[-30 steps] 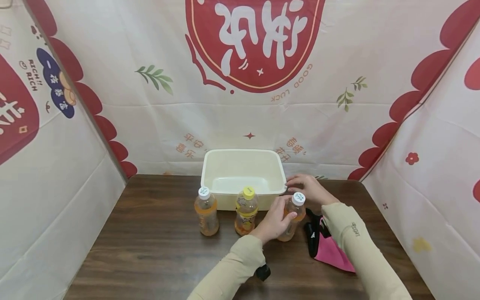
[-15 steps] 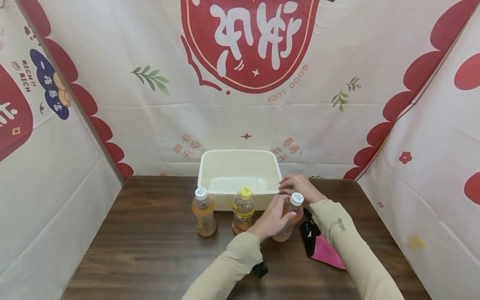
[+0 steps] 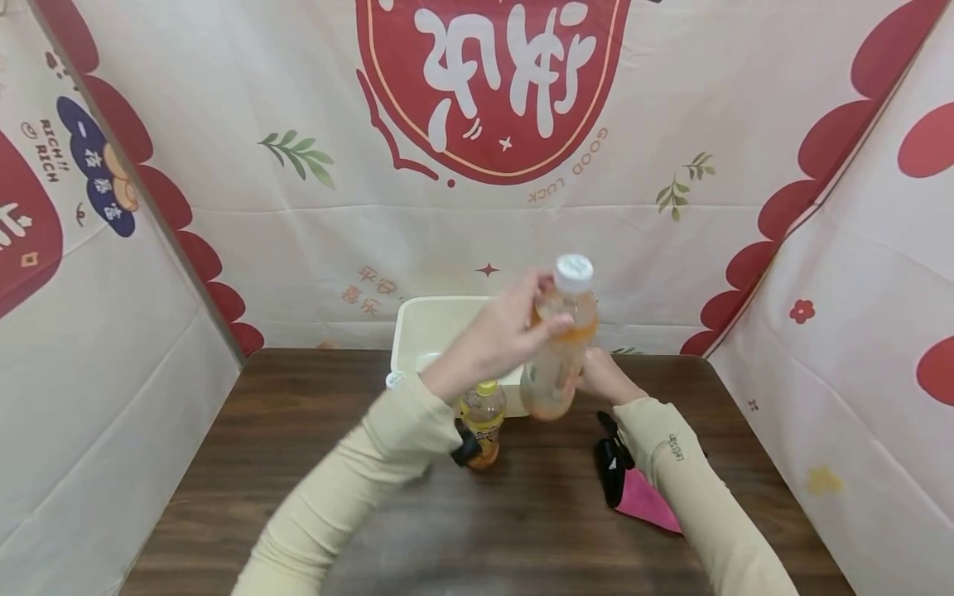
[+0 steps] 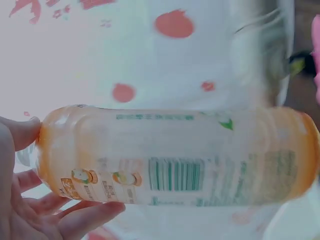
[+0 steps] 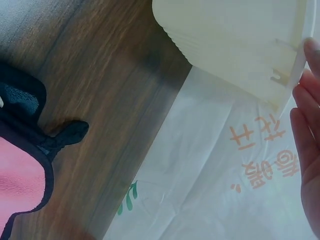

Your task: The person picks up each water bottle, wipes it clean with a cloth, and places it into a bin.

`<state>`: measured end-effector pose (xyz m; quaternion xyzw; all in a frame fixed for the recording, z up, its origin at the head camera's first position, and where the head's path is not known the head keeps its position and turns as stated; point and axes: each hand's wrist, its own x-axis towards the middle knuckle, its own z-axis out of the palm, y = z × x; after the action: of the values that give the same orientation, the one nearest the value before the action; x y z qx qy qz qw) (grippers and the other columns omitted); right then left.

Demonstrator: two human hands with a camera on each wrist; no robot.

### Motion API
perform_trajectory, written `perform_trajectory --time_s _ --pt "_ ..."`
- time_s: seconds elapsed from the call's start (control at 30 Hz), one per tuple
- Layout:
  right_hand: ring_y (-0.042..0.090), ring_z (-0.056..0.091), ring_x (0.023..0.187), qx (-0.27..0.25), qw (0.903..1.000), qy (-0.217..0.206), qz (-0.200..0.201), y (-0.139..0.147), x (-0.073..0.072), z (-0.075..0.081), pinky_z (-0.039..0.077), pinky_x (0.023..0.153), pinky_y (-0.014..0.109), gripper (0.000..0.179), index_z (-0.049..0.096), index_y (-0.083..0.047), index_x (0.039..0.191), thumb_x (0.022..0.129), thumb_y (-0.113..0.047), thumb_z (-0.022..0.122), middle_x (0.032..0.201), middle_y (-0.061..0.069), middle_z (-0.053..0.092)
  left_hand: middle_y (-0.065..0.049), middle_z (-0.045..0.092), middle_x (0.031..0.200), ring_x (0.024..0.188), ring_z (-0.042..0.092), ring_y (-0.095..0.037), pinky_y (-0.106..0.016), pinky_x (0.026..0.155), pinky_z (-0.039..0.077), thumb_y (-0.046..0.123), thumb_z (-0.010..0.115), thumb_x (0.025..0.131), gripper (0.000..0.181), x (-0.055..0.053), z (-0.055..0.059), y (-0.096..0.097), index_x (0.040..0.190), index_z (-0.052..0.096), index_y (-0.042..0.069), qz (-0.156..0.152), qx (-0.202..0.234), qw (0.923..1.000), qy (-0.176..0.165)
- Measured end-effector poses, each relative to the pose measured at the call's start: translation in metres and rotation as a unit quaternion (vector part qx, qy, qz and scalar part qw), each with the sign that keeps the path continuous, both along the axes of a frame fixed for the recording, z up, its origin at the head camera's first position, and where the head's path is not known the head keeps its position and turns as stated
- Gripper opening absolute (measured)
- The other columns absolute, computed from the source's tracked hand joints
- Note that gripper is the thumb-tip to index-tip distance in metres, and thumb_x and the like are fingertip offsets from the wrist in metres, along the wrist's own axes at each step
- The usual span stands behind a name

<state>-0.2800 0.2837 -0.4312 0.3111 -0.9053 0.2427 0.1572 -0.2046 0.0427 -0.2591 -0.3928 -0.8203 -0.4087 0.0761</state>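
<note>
My left hand (image 3: 495,331) grips a clear plastic drink bottle (image 3: 551,377) with a white cap and orange bands near its upper part, lifted off the table. The left wrist view shows its barcode label, with thumb and fingers around the capped end of the bottle (image 4: 150,155). My right hand (image 3: 605,377) is at the right rim of a cream plastic bin (image 3: 423,323). In the right wrist view, thumb and fingers touch that bin's rim (image 5: 292,75). A yellow-capped bottle (image 3: 484,414) stands before the bin. Another white-capped bottle (image 3: 395,379) is mostly hidden behind my left sleeve.
A pink cloth item with black trim (image 3: 647,498) lies on the brown wood table (image 3: 596,555), right of the bottles. Printed white fabric (image 3: 447,240) hangs behind the bin and along both sides of the table.
My left hand has raised the right-hand bottle from the table, up to in front of the bin's right side. The right hand stays at the rim.
</note>
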Motion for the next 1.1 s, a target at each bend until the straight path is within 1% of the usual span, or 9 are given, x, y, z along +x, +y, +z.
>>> perform_trajectory --time_s 0.07,0.13,0.2,0.3,0.43,0.57,0.73,0.8,1.1 --pt "0.021 0.061 0.070 0.057 0.9972 0.047 0.012 -0.001 -0.003 -0.001 0.049 0.061 0.035 0.014 0.070 -0.002 0.085 0.071 -0.003 0.073 0.078 0.008 0.067 -0.012 0.047 0.125 0.109 0.049 -0.020 -0.031 0.088 0.044 0.032 0.052 0.092 0.051 -0.012 0.020 -0.007 0.130 0.034 0.003 0.012 0.007 0.9999 0.003" --pt "0.021 0.063 0.070 0.069 0.9959 0.053 0.024 -0.003 -0.004 -0.001 0.051 0.061 0.035 0.011 0.073 -0.005 0.080 0.070 -0.007 0.076 0.079 0.006 0.068 -0.012 0.046 0.127 0.113 0.047 -0.020 -0.034 0.091 0.043 0.032 0.052 0.091 0.050 -0.027 0.033 -0.010 0.129 0.034 0.004 0.026 0.002 0.9996 0.011" --pt "0.021 0.064 0.076 0.068 0.9963 0.045 0.028 -0.003 -0.004 0.000 0.051 0.065 0.035 0.010 0.074 -0.008 0.079 0.069 -0.009 0.076 0.084 0.005 0.068 -0.012 0.045 0.129 0.117 0.044 -0.021 -0.035 0.093 0.041 0.031 0.054 0.091 0.050 -0.044 0.039 -0.009 0.129 0.034 0.005 0.029 -0.006 0.9994 0.018" --pt "0.020 0.064 0.078 0.071 0.9964 0.040 0.023 -0.002 -0.003 0.001 0.051 0.066 0.034 0.009 0.074 -0.008 0.078 0.070 -0.009 0.076 0.084 0.005 0.067 -0.010 0.045 0.129 0.117 0.045 -0.020 -0.034 0.094 0.041 0.032 0.056 0.090 0.051 -0.070 0.037 -0.003 0.128 0.033 0.007 0.021 -0.025 0.9993 0.017" --pt "0.020 0.063 0.076 0.075 0.9964 0.038 0.016 0.000 0.001 0.001 0.051 0.066 0.034 0.008 0.074 -0.009 0.078 0.070 -0.009 0.076 0.083 0.004 0.066 -0.010 0.045 0.129 0.116 0.045 -0.020 -0.033 0.094 0.042 0.032 0.057 0.089 0.054 -0.097 0.023 0.008 0.130 0.033 0.007 0.002 -0.049 0.9988 -0.005" --pt "0.020 0.064 0.079 0.065 0.9975 0.026 0.010 -0.002 0.002 0.002 0.051 0.067 0.034 0.009 0.074 -0.009 0.079 0.071 -0.010 0.076 0.085 0.004 0.067 -0.011 0.046 0.128 0.116 0.045 -0.022 -0.034 0.095 0.040 0.028 0.058 0.088 0.053 -0.117 0.006 0.011 0.130 0.034 0.006 -0.007 -0.045 0.9979 -0.046" --pt "0.022 0.064 0.082 0.054 0.9985 0.008 0.005 -0.003 0.002 0.001 0.052 0.069 0.035 0.009 0.074 -0.007 0.081 0.073 -0.011 0.074 0.087 0.007 0.067 -0.011 0.047 0.126 0.114 0.047 -0.022 -0.035 0.094 0.041 0.027 0.059 0.088 0.049 -0.144 -0.025 0.009 0.126 0.035 0.007 -0.016 -0.055 0.9943 -0.090" --pt "0.022 0.064 0.082 0.053 0.9985 0.009 0.005 -0.002 0.003 0.000 0.052 0.069 0.035 0.009 0.074 -0.007 0.081 0.072 -0.010 0.075 0.087 0.007 0.068 -0.013 0.048 0.125 0.114 0.048 -0.023 -0.036 0.094 0.041 0.026 0.059 0.088 0.048 -0.153 -0.039 0.010 0.126 0.036 0.007 -0.018 -0.071 0.9929 -0.094" --pt "0.020 0.064 0.082 0.061 0.9977 0.031 0.004 -0.003 0.007 -0.001 0.051 0.070 0.035 0.010 0.074 -0.010 0.081 0.072 -0.013 0.075 0.087 0.005 0.068 -0.018 0.050 0.118 0.110 0.049 -0.028 -0.037 0.094 0.041 0.017 0.060 0.087 0.043 -0.172 -0.082 0.019 0.120 0.039 -0.001 -0.035 -0.154 0.9820 -0.103"
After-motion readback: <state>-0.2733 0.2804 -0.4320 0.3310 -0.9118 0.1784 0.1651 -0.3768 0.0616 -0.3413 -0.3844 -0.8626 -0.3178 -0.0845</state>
